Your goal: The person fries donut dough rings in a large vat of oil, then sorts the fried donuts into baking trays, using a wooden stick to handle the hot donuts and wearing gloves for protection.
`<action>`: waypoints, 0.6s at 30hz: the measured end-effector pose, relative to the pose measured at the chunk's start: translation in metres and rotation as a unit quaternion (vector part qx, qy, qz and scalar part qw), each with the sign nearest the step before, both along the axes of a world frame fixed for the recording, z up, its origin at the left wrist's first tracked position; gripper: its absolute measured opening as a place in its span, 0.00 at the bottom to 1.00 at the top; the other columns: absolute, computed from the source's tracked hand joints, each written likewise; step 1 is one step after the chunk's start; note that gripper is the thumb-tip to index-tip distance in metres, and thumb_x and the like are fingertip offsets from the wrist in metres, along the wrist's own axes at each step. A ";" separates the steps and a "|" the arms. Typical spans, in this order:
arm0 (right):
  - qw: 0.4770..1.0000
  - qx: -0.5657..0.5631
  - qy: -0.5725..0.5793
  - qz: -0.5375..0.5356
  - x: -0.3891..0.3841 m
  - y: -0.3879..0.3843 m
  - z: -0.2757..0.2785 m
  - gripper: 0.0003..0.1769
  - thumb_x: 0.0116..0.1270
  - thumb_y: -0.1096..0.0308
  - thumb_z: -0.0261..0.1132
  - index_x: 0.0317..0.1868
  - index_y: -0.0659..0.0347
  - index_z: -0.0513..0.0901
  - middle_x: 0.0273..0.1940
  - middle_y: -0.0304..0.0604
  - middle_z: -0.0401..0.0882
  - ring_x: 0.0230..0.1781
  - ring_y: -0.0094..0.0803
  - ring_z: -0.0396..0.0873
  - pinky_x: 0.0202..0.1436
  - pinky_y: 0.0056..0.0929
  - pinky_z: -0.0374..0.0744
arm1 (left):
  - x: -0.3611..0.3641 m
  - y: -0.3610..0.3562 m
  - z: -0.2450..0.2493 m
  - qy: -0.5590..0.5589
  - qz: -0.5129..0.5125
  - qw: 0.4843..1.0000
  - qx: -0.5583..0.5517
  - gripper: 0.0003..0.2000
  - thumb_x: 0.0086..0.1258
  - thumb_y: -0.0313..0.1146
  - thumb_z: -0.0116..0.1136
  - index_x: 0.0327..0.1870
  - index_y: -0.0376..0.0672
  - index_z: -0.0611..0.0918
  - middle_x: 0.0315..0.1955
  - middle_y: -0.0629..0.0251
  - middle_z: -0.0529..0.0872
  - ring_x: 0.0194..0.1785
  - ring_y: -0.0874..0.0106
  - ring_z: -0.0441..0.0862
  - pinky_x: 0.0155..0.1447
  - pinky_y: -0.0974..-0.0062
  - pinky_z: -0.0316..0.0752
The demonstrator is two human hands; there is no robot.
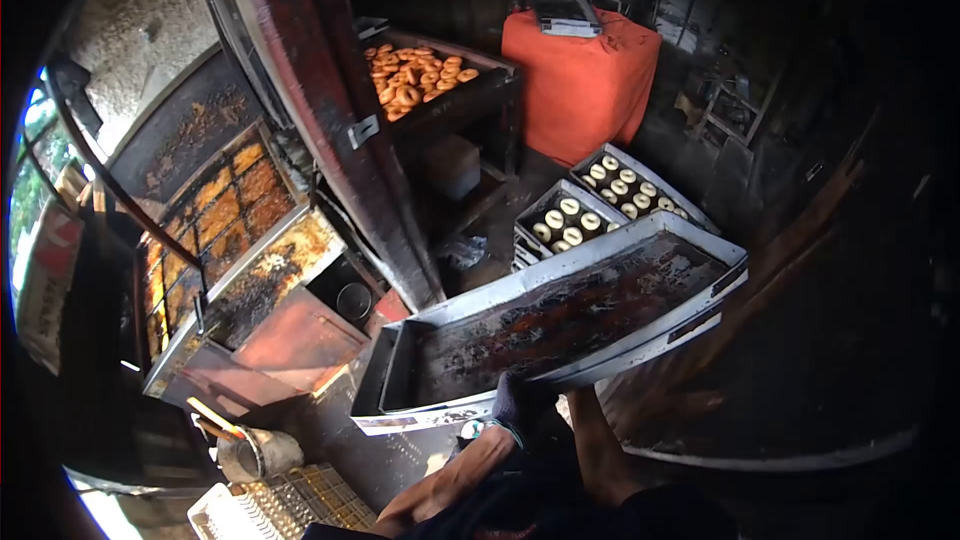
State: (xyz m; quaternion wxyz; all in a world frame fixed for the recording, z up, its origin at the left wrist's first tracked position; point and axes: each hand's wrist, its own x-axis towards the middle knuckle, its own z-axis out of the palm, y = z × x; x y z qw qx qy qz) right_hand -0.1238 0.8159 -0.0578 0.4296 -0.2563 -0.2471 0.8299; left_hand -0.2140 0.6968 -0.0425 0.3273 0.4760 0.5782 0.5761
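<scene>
In front of me, a large rectangular metal tray (pixel 560 325) with a dark, stained inside and pale worn rims is held up at a tilt. Doubled rims suggest a second tray stacked with it, though I cannot make out how many there are. My left hand (pixel 511 406), in a dark glove, is closed on the near edge of the tray. My right hand (pixel 568 402) is beside it, under the same edge, bearing the tray; its fingers are mostly hidden. Just past the tray's far rim, two trays of pale dough rings (pixel 570 224) rest low down.
A tray of browned rings (pixel 420 75) stands on a dark rack behind a red post (pixel 330 110). An orange-covered block (pixel 575 85) carries another metal tray (pixel 563 10). To the left is a greasy gridded fryer or rack (pixel 225 220); below it, a bucket (pixel 262 455) and plastic crate (pixel 290 510).
</scene>
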 end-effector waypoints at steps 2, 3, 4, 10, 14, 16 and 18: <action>1.000 0.002 -0.002 -0.021 0.008 0.036 -0.009 0.26 0.73 0.45 0.52 0.57 0.56 0.79 0.53 0.45 0.82 0.57 0.40 0.78 0.65 0.45 0.74 | 0.010 0.035 -0.006 -0.044 -0.019 0.998 -0.030 0.12 0.58 0.22 0.65 0.44 0.37 0.85 0.38 0.61 0.88 0.43 0.75 0.83 0.44 0.69 0.79; 1.000 0.004 -0.001 -0.026 0.010 0.056 -0.012 0.26 0.73 0.45 0.52 0.57 0.56 0.79 0.53 0.45 0.82 0.57 0.40 0.78 0.65 0.45 0.74 | 0.017 0.053 -0.013 -0.089 -0.038 0.993 -0.066 0.15 0.57 0.24 0.67 0.47 0.37 0.85 0.41 0.60 0.89 0.45 0.70 0.84 0.47 0.67 0.80; 0.999 0.007 -0.002 -0.034 0.015 0.070 -0.017 0.26 0.73 0.45 0.52 0.57 0.56 0.79 0.53 0.45 0.82 0.57 0.40 0.78 0.65 0.45 0.74 | 0.028 0.076 -0.032 -0.112 -0.046 0.989 -0.080 0.16 0.56 0.25 0.68 0.48 0.37 0.85 0.42 0.59 0.89 0.45 0.68 0.85 0.49 0.66 0.80; 0.999 0.018 -0.007 -0.033 0.022 0.238 -0.032 0.26 0.74 0.46 0.52 0.58 0.56 0.79 0.54 0.45 0.82 0.57 0.40 0.78 0.66 0.45 0.74 | 0.070 0.247 -0.074 0.051 -0.040 0.997 -0.031 0.24 0.52 0.28 0.76 0.51 0.36 0.81 0.45 0.55 0.87 0.49 0.64 0.85 0.52 0.68 0.79; 0.999 0.026 -0.010 -0.022 0.021 0.331 -0.019 0.26 0.74 0.46 0.52 0.58 0.56 0.79 0.54 0.45 0.82 0.57 0.40 0.78 0.66 0.45 0.73 | 0.090 0.329 -0.093 -0.059 -0.022 0.994 -0.084 0.29 0.55 0.32 0.76 0.56 0.35 0.72 0.48 0.52 0.83 0.52 0.64 0.82 0.54 0.67 0.78; 0.999 0.031 -0.007 -0.018 0.018 0.365 -0.011 0.26 0.74 0.46 0.52 0.58 0.56 0.79 0.54 0.44 0.82 0.57 0.40 0.78 0.66 0.45 0.73 | 0.085 0.352 -0.091 -0.020 -0.006 0.997 -0.081 0.31 0.55 0.32 0.76 0.57 0.37 0.69 0.49 0.53 0.81 0.52 0.64 0.81 0.54 0.67 0.77; 0.999 0.039 0.000 -0.020 0.016 0.398 -0.002 0.26 0.74 0.46 0.51 0.58 0.56 0.79 0.54 0.44 0.82 0.57 0.40 0.78 0.66 0.45 0.73 | 0.078 0.371 -0.084 -0.097 -0.037 0.990 -0.093 0.30 0.56 0.32 0.75 0.57 0.39 0.69 0.49 0.54 0.80 0.52 0.64 0.80 0.55 0.68 0.76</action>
